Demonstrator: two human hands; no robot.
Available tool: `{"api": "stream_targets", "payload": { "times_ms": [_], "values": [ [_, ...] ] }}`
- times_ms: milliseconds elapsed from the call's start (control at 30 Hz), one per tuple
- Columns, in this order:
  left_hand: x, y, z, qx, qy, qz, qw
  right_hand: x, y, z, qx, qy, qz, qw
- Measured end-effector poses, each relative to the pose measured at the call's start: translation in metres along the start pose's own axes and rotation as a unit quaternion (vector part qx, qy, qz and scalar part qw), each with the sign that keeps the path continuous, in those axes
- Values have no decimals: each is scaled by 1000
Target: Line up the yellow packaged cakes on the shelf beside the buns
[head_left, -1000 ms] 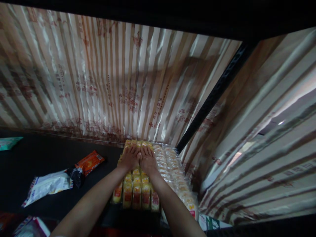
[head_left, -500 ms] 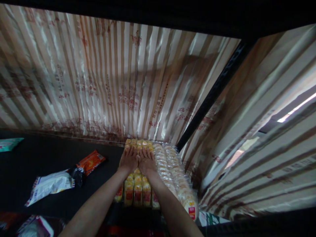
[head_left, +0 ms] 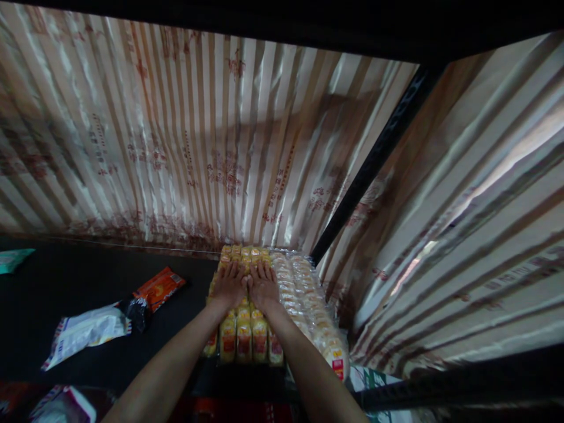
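Rows of small yellow wrapped packs (head_left: 244, 341), probably packaged cakes or bread, stand side by side on a black shelf (head_left: 176, 317). My left hand (head_left: 229, 286) lies palm down on top of them, fingers stretched toward the back. Beside it, thumbs touching or nearly so, my right hand (head_left: 263, 286) rests flat on the same rows. Neither hand is wrapped around a pack. Directly to the right run rows of round pale items in clear wrappers (head_left: 304, 294), with a red label at the front end. My palms hide the middle of the yellow rows.
Left of the rows lie an orange packet (head_left: 159, 289) and a white-and-blue packet (head_left: 88, 330). A green packet (head_left: 15, 259) sits at the far left. Striped printed sheeting (head_left: 247, 147) hangs behind, and a black metal post (head_left: 365, 170) rises at the right corner.
The view has shifted slightly. Both hands stay flat on the yellow packs, with little visible movement against them.
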State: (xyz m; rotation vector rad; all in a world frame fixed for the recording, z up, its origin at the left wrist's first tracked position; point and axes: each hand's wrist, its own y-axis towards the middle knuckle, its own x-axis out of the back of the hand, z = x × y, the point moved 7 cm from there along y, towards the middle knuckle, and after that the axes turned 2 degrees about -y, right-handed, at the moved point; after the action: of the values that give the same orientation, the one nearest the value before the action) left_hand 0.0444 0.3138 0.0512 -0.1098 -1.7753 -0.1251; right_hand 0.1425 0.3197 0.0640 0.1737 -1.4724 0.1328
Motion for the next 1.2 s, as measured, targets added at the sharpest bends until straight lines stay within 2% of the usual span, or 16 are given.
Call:
{"api": "stream_targets", "payload": {
  "times_ms": [333, 600, 800, 933, 1033, 1200],
  "values": [
    [13, -4, -2, 3, 7, -7, 1000, 7, -4, 3, 10, 17, -10, 1000],
    [1, -9, -6, -29, 12, -3, 1000, 3, -7, 4, 18, 4, 11, 1000],
    [7, -10, -6, -14, -4, -3, 1000, 9, -10, 4, 15, -2, -1, 1000],
    [15, -20, 1, 27, 0, -4, 1000, 15, -18, 10, 45, 2, -22, 999],
    [13, -27, 5, 52, 3, 6, 999, 11, -23, 13, 50, 6, -7, 999],
    [8, -30, 0, 32, -3, 21, 999, -2, -22, 12, 38, 11, 32, 999]
  ]
}}
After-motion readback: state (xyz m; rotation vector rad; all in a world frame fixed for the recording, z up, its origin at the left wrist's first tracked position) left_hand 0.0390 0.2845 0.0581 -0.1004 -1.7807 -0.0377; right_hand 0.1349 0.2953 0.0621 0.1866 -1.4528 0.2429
